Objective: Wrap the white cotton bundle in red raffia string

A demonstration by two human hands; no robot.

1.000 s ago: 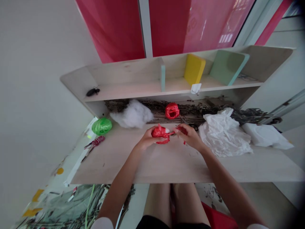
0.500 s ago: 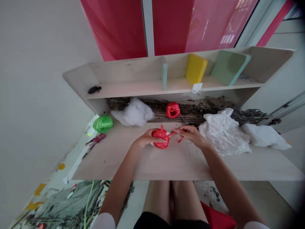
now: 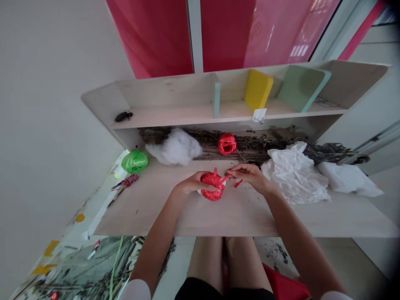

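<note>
A shiny red ball (image 3: 213, 186) near the middle of the tabletop shows a little white under its strands. Another red ball (image 3: 227, 143) sits at the back edge, and a bright green ball (image 3: 134, 161) near the back left corner. White fluff (image 3: 173, 146) and crumpled white plastic (image 3: 295, 175) lie along the back, with a yellow block (image 3: 258, 89) and a pale green board (image 3: 300, 88) above.

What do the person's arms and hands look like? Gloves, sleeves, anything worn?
No gloves: the left hand and right hand are bare, and no watch or bracelet shows. The left sleeve and right sleeve are white, visible only at the frame's bottom edge.
</note>
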